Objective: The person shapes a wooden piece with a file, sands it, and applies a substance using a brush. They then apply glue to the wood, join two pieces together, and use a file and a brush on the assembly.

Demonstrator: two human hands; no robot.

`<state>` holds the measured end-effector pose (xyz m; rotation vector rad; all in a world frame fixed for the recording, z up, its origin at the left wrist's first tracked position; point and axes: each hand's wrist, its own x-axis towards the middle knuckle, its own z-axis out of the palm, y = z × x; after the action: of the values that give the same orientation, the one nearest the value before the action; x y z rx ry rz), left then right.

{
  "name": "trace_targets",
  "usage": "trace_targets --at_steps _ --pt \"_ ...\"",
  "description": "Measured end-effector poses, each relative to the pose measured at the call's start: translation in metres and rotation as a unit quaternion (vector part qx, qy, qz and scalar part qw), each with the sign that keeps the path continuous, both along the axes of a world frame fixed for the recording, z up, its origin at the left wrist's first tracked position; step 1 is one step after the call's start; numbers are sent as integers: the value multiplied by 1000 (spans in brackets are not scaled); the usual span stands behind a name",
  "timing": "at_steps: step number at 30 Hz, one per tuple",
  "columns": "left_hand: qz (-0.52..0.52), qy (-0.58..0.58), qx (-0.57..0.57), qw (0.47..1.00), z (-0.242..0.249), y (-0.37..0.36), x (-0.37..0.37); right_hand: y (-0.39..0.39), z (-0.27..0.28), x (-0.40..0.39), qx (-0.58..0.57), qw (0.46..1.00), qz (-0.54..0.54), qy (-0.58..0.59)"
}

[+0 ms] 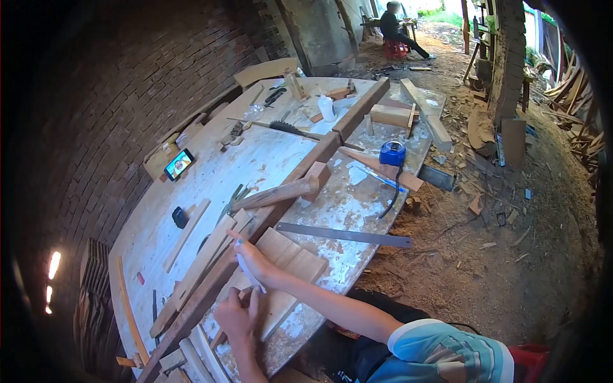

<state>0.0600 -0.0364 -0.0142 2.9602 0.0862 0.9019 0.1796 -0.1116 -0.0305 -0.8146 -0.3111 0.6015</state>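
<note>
My right hand is closed around a narrow white strip, whose exact kind I cannot make out. One finger points toward the long wooden beam. Just below it, my left hand has bent fingers, their tips close to the strip's lower end; what they hold, if anything, is hidden. Both hands are over pale flat boards lying on the paint-stained worktop. A hacksaw blade lies just beyond the boards. Near it, a wooden mallet rests across the beam.
A blue tape measure sits by the worktop's right edge. Farther back are a white bottle and a circular saw blade. A phone leans at the left. Wood scraps litter the floor; a person sits on a red stool.
</note>
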Motion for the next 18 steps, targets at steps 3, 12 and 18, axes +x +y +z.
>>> trace_targets --at_steps 3,12,18 --pt "29 -14 -14 999 -4 6 3 6 -11 2 -12 999 -23 -28" --pt "-10 33 -67 997 1 10 3 13 -30 11 -139 978 -50 -150" --pt "-71 29 -33 996 2 6 1 -1 -12 -4 -10 992 -54 -117"
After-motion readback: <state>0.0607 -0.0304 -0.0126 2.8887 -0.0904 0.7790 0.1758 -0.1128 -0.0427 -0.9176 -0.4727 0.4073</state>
